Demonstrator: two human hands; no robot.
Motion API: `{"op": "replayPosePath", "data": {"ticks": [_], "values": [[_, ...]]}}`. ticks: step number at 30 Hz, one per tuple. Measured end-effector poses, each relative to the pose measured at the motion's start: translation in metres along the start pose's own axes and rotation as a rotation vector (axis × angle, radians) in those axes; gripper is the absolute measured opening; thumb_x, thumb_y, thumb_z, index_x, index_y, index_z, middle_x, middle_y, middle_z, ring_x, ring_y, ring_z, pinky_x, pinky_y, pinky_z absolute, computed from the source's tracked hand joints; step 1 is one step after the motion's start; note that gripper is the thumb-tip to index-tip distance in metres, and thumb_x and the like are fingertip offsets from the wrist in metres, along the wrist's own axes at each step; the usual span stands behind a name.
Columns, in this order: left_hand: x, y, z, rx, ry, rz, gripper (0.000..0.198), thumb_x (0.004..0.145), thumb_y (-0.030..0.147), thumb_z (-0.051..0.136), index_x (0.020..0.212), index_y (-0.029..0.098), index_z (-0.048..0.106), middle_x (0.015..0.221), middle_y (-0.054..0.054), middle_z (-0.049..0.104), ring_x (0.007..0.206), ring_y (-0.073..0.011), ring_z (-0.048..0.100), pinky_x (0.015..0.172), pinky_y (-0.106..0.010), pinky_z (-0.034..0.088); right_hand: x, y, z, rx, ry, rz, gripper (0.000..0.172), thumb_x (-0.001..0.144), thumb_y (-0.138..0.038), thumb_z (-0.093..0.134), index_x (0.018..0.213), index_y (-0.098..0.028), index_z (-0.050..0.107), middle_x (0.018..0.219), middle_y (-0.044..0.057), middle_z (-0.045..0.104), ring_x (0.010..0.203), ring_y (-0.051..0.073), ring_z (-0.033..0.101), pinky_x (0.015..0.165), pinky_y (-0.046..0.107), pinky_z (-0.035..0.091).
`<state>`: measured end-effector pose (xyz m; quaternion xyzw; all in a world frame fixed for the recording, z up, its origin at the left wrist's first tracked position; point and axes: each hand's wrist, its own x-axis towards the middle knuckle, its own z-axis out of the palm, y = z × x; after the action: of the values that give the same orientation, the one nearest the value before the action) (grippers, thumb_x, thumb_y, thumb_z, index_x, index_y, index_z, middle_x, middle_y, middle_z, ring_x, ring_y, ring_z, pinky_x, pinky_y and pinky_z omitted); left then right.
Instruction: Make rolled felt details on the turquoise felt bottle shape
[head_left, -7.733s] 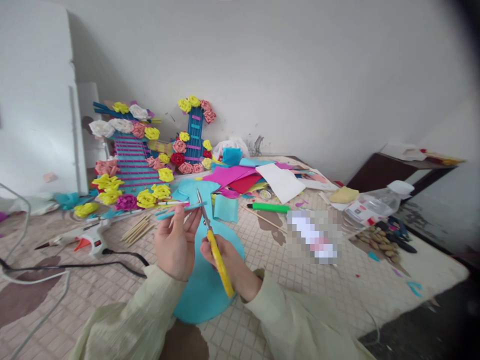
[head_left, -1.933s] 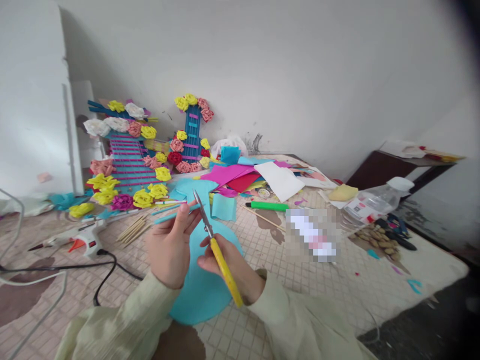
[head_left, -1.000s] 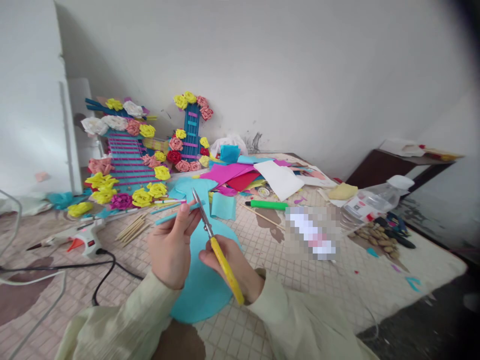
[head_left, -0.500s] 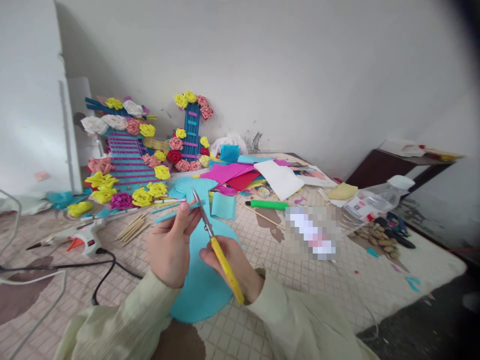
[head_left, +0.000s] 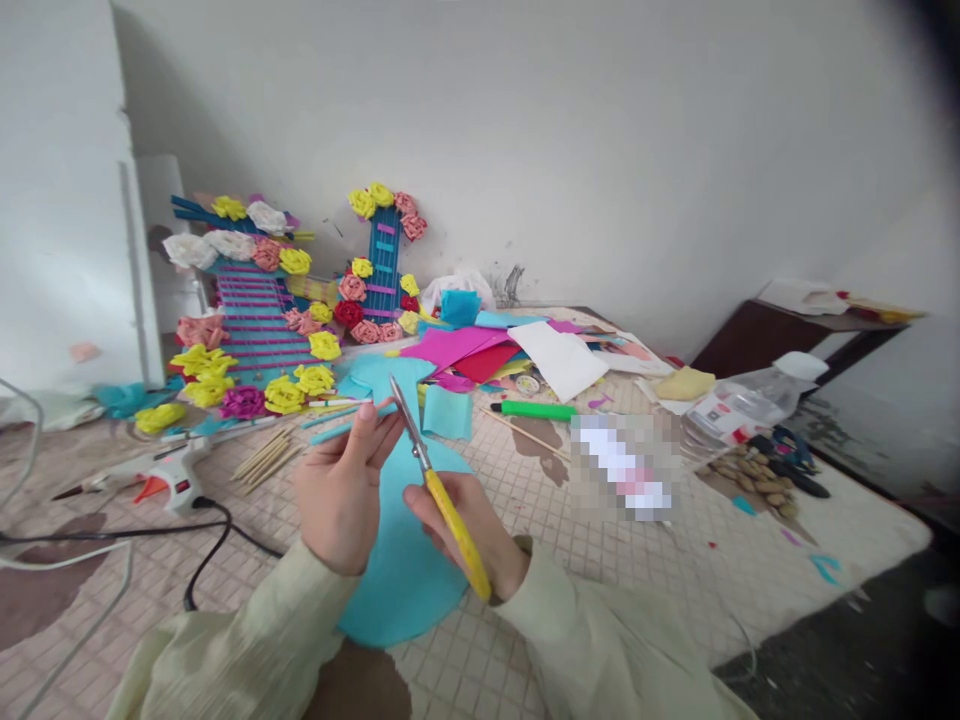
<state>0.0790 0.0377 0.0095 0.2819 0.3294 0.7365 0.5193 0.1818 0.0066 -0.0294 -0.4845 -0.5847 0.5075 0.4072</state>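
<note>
Between the thumb and fingers of my left hand (head_left: 341, 500) is a thin blue paper-covered stick (head_left: 330, 434). My right hand (head_left: 469, 525) is wrapped round the yellow handles of the scissors (head_left: 457, 530). The scissors' blades look closed and point up and away, beside the stick's right end and my left fingertips. Under both hands lies a light blue guitar-shaped sheet (head_left: 405, 590). A small light blue paper piece (head_left: 448, 412) lies to the right of the blades.
Two flower-trimmed blue pieces (head_left: 262, 320) lean at the back left. A glue gun (head_left: 169, 475) with cables and wooden sticks (head_left: 264, 460) lie left. Coloured papers (head_left: 465, 350) are behind; a green pen (head_left: 536, 410), plastic bottle (head_left: 757, 400) and peanuts (head_left: 757, 475) are on the right.
The scissors and my right hand have shifted slightly right, and the blades sit a little farther from the stick's end. My left hand has hardly moved.
</note>
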Motion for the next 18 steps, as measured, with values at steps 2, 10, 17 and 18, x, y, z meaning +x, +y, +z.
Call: {"op": "replayPosePath", "data": {"ticks": [2, 10, 17, 18], "values": [[0.003, 0.000, -0.001, -0.007, -0.018, -0.016, 0.014, 0.070, 0.027, 0.066, 0.073, 0.013, 0.065, 0.077, -0.004, 0.070, 0.085, -0.0206, 0.065, 0.088, -0.037, 0.048, 0.003, 0.000, -0.004, 0.025, 0.006, 0.025, 0.041, 0.076, -0.050, 0.049, 0.057, -0.019, 0.031, 0.047, -0.006, 0.031, 0.039, 0.004, 0.028, 0.037, 0.019, 0.019], [0.021, 0.009, -0.009, 0.000, 0.015, -0.014, 0.015, 0.071, 0.027, 0.064, 0.066, 0.013, 0.063, 0.074, -0.004, 0.070, 0.086, -0.0199, 0.065, 0.088, -0.035, 0.047, 0.027, -0.003, -0.062, -0.426, 0.194, 0.126, 0.048, 0.074, -0.062, 0.042, 0.055, -0.018, 0.043, 0.045, -0.002, 0.042, 0.039, 0.010, 0.042, 0.041, 0.023, 0.029], [0.035, 0.018, -0.015, 0.120, -0.101, -0.072, 0.014, 0.068, 0.025, 0.066, 0.078, 0.014, 0.063, 0.074, -0.004, 0.069, 0.079, -0.0171, 0.066, 0.079, -0.029, 0.050, 0.028, 0.015, -0.110, -1.043, 0.308, 0.178, 0.027, 0.072, -0.040, 0.058, 0.083, -0.016, 0.065, 0.085, 0.011, 0.065, 0.084, 0.022, 0.058, 0.067, 0.026, 0.038], [0.036, 0.017, -0.016, 0.139, -0.120, -0.094, 0.018, 0.068, 0.025, 0.067, 0.081, 0.015, 0.062, 0.073, -0.004, 0.069, 0.077, -0.0159, 0.066, 0.076, -0.028, 0.051, 0.028, 0.017, -0.113, -1.052, 0.308, 0.196, 0.025, 0.072, -0.036, 0.060, 0.087, -0.017, 0.065, 0.088, 0.011, 0.065, 0.086, 0.022, 0.058, 0.068, 0.026, 0.039]]}}
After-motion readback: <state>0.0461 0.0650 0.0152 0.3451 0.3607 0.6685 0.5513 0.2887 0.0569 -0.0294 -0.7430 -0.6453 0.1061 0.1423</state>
